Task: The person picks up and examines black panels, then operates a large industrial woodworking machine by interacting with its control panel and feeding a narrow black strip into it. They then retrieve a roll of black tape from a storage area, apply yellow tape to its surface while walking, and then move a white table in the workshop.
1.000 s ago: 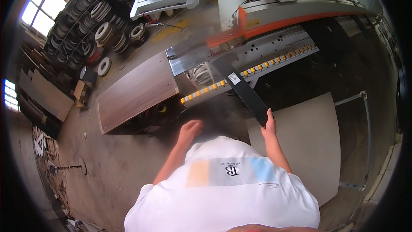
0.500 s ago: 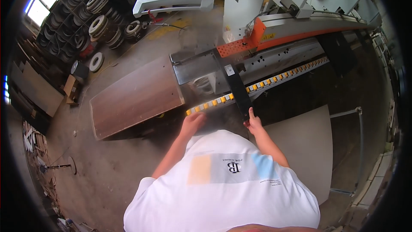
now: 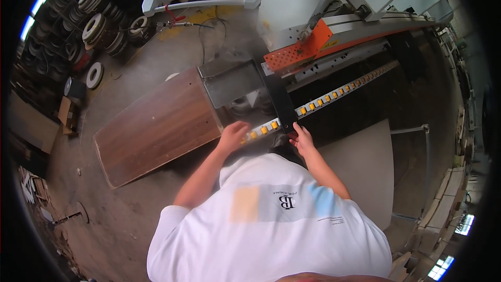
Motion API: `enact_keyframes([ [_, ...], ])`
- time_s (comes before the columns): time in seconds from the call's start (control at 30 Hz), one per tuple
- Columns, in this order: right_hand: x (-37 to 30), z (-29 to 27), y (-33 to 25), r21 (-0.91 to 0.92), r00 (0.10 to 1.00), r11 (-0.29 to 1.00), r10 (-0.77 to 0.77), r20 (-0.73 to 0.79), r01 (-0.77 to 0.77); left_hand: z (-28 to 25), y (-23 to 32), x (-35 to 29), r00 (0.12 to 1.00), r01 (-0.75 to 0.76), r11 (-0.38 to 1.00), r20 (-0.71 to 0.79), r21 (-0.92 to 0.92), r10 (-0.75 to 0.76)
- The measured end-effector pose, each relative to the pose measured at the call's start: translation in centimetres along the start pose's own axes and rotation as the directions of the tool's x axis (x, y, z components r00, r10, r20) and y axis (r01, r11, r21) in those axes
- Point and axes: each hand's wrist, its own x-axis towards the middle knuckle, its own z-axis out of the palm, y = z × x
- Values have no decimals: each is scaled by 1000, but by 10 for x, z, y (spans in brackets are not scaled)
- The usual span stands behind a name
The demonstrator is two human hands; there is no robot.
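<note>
Blk board (image 3: 281,102) is the main thing: mid-frame, a bit right of ctr., lying across the rail w/ yellow rollers (image 3: 335,95). Its top end is by the orange guard (image 3: 295,56); its low end points down toward the white shirt (image 3: 261,250). The rollers prob. hold it up so it can slide w/o much rubbing, & the guard is prob. there so hands don't get in the machine's way.

R hand (image 3: 303,140) is at the board's low end, just right of ctr. Thumb is up by the edge, apart from the other fingers, which are bent near the end. Can't tell if they pinch it. Being at the end, it's prob. well set to push or steer.

L hand (image 3: 234,136) is left of ctr., over the rail's left end, near the corner of the brown wood top (image 3: 156,125). Fingers look curled but blurry; can't tell if they touch anything. No board in it that I can see.

Big gray sheet (image 3: 360,172) is lower right, prob. kept aside to leave the rail free.
</note>
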Motion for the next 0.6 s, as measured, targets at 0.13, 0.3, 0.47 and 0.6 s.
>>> enact_keyframes([
  [0.13, 2, -15, 1, -96, 999, 994, -43, 17, 45, 14, -3, 8, 999, 21, 999, 43, 31, -22],
  [0.3, 3, -23, -8, -216, 995, 973, -62, 76, 77, 34, -24, 19, 997, 68, 997, 37, 37, -69],
  [0.47, 4, -51, -10, -344, 988, 926, -141, 66, 155, 41, -35, 32, 998, -45, 983, 49, 177, 36],
  [0.6, -1, -66, 0, -440, 944, 839, -319, 81, 321, 39, -24, 38, 996, -27, 969, 90, 247, 4],
])
